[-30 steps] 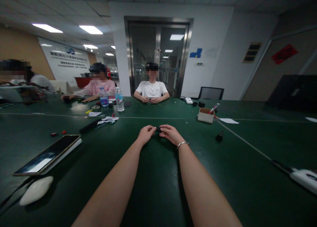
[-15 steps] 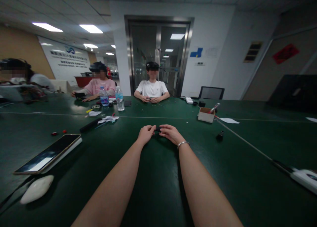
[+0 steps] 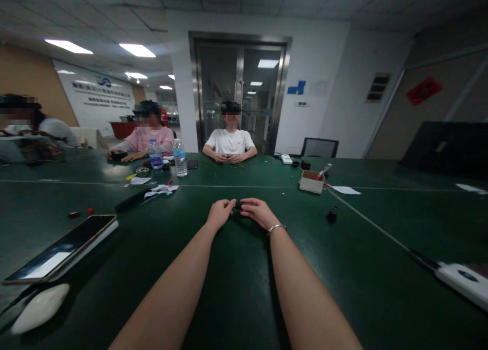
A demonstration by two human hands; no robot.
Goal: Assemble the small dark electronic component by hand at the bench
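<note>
Over the middle of the green table (image 3: 244, 309), a small black object (image 3: 238, 205) sits between my two hands; its kind is too small to make out. My left hand (image 3: 221, 212) pinches its left end with thumb and fingers. From the other side, my right hand (image 3: 260, 212) grips its right end, fingers curled round it. A silver bracelet (image 3: 276, 229) is on my right wrist. To the right of my hands a small black piece (image 3: 332, 214) stands on the table, apart from them.
At the left lie a phone (image 3: 64, 248) on a white block and a white mouse-like object (image 3: 41, 308). Water bottles (image 3: 180, 158) stand farther back. A small cardboard box (image 3: 311, 182) and a white power strip (image 3: 463, 281) are rightward. Several people sit across the table.
The whole view has shifted a little, so things appear slightly lower and more to the left. Both hands keep their hold on the small black object.
</note>
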